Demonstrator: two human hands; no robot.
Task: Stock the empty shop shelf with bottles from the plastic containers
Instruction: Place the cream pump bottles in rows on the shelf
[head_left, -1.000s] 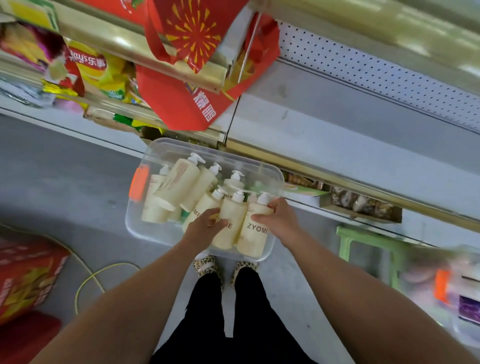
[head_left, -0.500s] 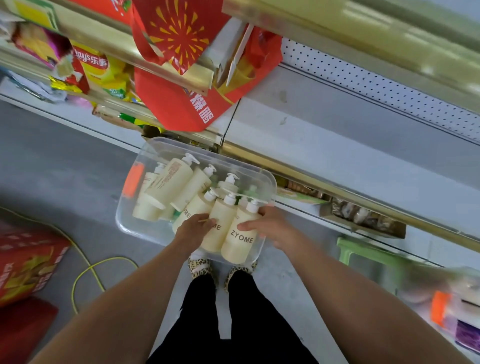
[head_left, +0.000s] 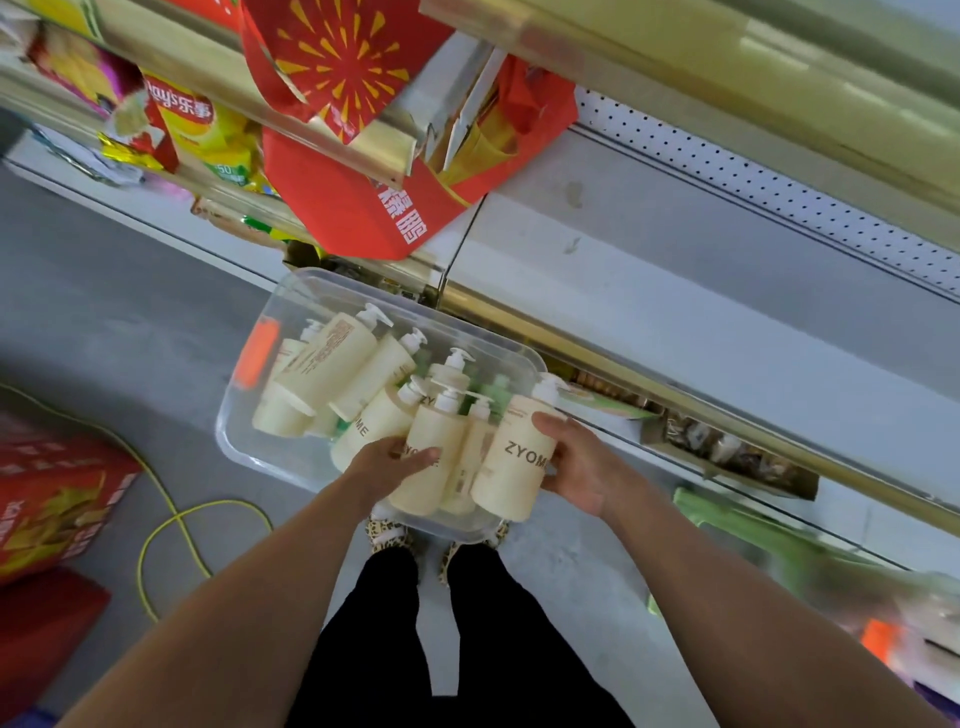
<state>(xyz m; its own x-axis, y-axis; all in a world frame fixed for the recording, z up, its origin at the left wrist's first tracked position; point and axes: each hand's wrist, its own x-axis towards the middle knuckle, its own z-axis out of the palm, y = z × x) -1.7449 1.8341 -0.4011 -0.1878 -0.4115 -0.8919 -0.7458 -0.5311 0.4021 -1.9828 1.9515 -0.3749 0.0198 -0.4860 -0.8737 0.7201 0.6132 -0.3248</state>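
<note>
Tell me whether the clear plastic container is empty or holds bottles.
Not empty: the clear container holds several cream pump bottles, lying and leaning. The left hand and right hand each grip one.

This is a shop, seen from the aisle in front of a goods rack. At 1 o'clock runs a grey metal shelf (head_left: 675, 322) with a gold rail (head_left: 649, 382) along its front edge and a perforated back panel (head_left: 779, 189) behind it. At 10 o'clock lie bags of crisps (head_left: 208, 130), and at 12 o'clock sit red gift bags (head_left: 358, 213). Red cartons (head_left: 52, 509) stand on the floor at 8 o'clock. In the middle, a clear plastic container (head_left: 296, 291) holds many identical pump bottles (head_left: 332, 364).
</note>
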